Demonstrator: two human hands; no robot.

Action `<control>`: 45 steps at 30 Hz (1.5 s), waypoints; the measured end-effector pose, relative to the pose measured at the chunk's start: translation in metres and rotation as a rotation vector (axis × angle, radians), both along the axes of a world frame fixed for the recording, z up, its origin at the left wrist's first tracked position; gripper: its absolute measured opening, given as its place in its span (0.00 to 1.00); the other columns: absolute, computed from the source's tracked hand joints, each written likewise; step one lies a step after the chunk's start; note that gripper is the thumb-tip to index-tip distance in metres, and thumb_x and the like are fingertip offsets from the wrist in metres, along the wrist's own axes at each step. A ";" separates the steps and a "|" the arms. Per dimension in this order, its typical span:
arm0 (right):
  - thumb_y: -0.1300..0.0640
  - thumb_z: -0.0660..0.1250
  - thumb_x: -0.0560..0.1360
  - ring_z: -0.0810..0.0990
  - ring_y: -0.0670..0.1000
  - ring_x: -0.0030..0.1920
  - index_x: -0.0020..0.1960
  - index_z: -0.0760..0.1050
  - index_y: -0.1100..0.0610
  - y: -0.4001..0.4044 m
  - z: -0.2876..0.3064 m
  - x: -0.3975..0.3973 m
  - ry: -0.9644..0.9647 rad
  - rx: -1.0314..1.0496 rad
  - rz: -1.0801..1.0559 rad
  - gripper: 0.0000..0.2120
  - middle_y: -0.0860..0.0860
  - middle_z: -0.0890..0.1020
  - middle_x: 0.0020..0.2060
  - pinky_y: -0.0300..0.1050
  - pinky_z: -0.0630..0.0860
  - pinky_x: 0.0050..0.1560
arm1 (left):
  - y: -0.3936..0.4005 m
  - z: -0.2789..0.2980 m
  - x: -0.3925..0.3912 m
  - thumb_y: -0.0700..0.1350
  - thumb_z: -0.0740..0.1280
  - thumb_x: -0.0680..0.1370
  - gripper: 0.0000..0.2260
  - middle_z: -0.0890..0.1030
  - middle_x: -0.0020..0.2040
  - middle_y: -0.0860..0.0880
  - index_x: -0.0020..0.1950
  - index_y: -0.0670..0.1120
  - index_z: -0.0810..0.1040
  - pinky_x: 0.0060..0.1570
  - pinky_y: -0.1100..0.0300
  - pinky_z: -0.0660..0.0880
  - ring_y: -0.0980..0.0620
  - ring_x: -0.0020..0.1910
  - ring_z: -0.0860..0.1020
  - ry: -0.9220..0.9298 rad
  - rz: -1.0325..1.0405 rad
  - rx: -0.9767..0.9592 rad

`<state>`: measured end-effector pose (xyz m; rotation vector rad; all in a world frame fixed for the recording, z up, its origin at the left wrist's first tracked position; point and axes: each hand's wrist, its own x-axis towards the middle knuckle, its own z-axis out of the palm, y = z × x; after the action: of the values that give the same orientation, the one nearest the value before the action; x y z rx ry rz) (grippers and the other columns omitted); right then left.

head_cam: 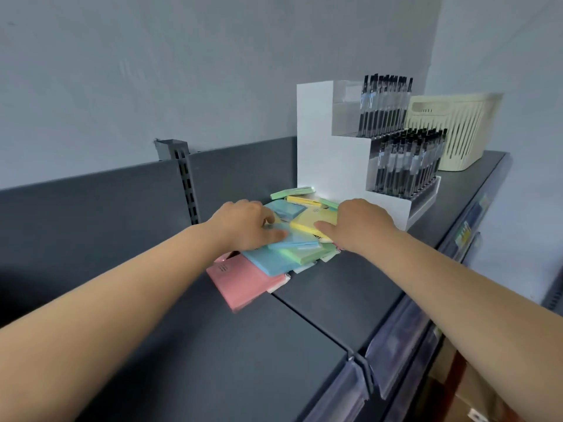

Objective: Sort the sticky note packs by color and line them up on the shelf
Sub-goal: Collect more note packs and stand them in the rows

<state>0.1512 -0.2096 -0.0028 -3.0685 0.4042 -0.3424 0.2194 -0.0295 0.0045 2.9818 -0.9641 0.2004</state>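
Observation:
A loose heap of sticky note packs lies on the dark grey shelf (335, 293), mixed in color. A pink pack (243, 281) sits nearest me, a large blue pack (268, 263) and a green pack (304, 254) overlap behind it, and a yellow pack (313, 220) lies on top. More green and yellow packs (292, 193) rest at the back. My left hand (246, 223) lies on a blue pack (289, 239) at the heap's left, fingers curled over it. My right hand (359, 223) rests on the yellow pack, thumb along its front edge.
A white tiered display (323, 141) full of black pens (384, 102) stands right behind the heap. A cream slatted basket (451, 129) sits further right. The shelf's back panel and a slotted upright (185, 178) rise at the left. Price-tag rails (396, 336) line the front edge.

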 end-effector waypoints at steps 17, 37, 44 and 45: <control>0.51 0.72 0.69 0.75 0.56 0.39 0.35 0.61 0.56 0.004 0.001 0.016 0.016 0.619 -0.014 0.20 0.51 0.70 0.32 0.43 0.71 0.40 | -0.002 0.005 -0.012 0.56 0.75 0.67 0.24 0.76 0.45 0.51 0.55 0.43 0.75 0.38 0.63 0.69 0.52 0.42 0.74 0.317 0.194 -0.374; 0.66 0.63 0.75 0.77 0.47 0.38 0.50 0.77 0.57 0.035 -0.005 -0.029 -0.213 1.444 0.499 0.08 0.50 0.81 0.42 0.40 0.75 0.40 | 0.058 0.024 -0.101 0.30 0.67 0.71 0.17 0.79 0.46 0.48 0.57 0.44 0.76 0.32 0.65 0.78 0.53 0.40 0.78 0.270 0.347 -0.908; 0.68 0.61 0.76 0.80 0.50 0.45 0.45 0.74 0.49 0.092 0.007 -0.052 -0.073 1.461 0.749 0.14 0.49 0.81 0.44 0.51 0.77 0.52 | 0.128 0.028 -0.172 0.29 0.66 0.72 0.13 0.79 0.42 0.49 0.52 0.43 0.78 0.28 0.67 0.77 0.52 0.38 0.78 0.130 0.532 -1.105; 0.69 0.61 0.76 0.80 0.50 0.44 0.45 0.73 0.50 0.102 0.010 -0.055 -0.045 1.467 0.784 0.14 0.49 0.81 0.44 0.50 0.77 0.51 | 0.139 0.026 -0.183 0.29 0.67 0.72 0.12 0.79 0.43 0.50 0.50 0.43 0.78 0.29 0.67 0.78 0.52 0.39 0.78 0.093 0.559 -1.133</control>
<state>0.0962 -0.1080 0.0072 -1.5586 -0.4125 -0.0094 0.0367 0.1099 0.0309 2.0513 0.0830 0.4185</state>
